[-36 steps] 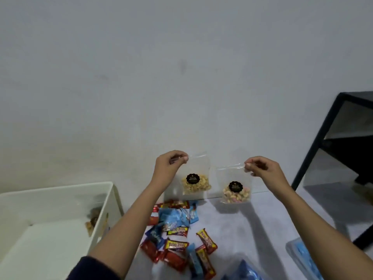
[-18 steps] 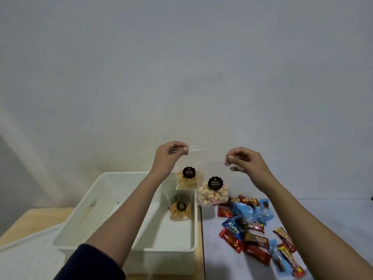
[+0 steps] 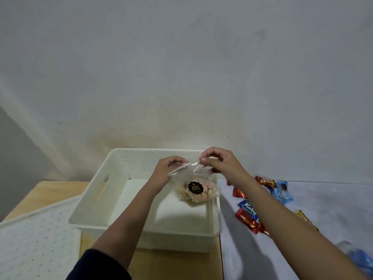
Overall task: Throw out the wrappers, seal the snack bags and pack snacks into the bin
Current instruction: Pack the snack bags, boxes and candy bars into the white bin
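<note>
A white plastic bin stands on the wooden table, against the wall. Over its right side hang clear snack bags with round black labels, bunched together; the front one holds pink and pale biscuits, and a second bag shows behind it. My left hand pinches their top edge on the left, and my right hand pinches it on the right. Whether a third bag lies beneath them in the bin is hidden.
Several wrapped candy bars in red, blue and yellow lie on a grey cloth right of the bin. A white perforated lid rests at the front left. Something blue sits at the right edge.
My hands have swung left from above the candy to over the bin and come closer together. The two bags, held apart before, now hang bunched low over the bin's right side.
</note>
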Demonstrator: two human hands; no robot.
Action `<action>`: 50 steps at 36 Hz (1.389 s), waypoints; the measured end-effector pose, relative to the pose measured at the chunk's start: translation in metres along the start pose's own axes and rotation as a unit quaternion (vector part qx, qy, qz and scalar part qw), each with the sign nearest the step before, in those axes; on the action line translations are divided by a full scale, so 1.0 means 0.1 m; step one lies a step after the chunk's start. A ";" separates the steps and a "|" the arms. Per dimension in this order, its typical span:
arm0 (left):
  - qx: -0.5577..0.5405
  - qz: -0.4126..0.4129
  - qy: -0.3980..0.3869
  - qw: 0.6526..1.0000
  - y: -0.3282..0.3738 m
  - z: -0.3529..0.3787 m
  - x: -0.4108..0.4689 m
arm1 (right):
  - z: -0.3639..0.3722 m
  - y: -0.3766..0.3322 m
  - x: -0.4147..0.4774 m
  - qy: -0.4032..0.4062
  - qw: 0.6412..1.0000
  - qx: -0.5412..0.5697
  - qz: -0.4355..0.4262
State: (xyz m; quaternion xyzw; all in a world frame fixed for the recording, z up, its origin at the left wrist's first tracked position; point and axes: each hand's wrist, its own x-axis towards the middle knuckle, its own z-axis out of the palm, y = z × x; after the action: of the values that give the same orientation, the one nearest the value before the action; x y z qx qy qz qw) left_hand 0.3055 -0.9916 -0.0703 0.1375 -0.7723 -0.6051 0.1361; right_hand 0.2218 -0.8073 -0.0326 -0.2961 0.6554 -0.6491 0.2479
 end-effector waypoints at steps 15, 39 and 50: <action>-0.039 -0.030 -0.027 0.998 -0.22 -0.20 0.13 | 0.17 -0.04 0.18 -0.006 0.999 0.029 -0.018; -0.092 -0.092 -0.085 0.988 -0.37 0.07 0.26 | 0.02 0.27 -0.03 -0.019 0.993 -0.119 0.018; -0.135 -0.109 -0.065 0.983 -0.41 -0.08 0.30 | 0.14 0.24 0.05 -0.023 0.999 -0.031 0.016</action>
State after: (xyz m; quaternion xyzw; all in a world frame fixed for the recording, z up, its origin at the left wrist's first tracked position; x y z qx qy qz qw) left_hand 0.2828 -1.0195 -0.1070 0.1617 -0.6713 -0.7224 0.0355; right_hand 0.2266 -0.8212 -0.0566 -0.3080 0.6739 -0.6177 0.2636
